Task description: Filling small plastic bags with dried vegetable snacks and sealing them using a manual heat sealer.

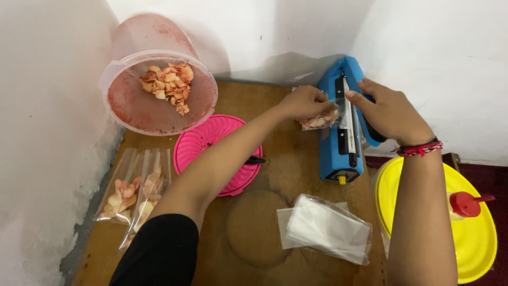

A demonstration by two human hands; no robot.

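1. Left hand (306,101) pinches a clear chip bag (320,121) across the blue heat sealer (344,127); right hand (389,112) grips its lever.
2. Two filled bags (132,193) lie on the bench (254,233).
3. Chips remain in the tub (159,90); empty bags (325,228) wait.

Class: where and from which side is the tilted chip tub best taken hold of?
Probably by the rim at its upper edge, coming from above: the tub leans into the wall corner with its mouth facing out, so the sides are crowded and the chips sit near that mouth.
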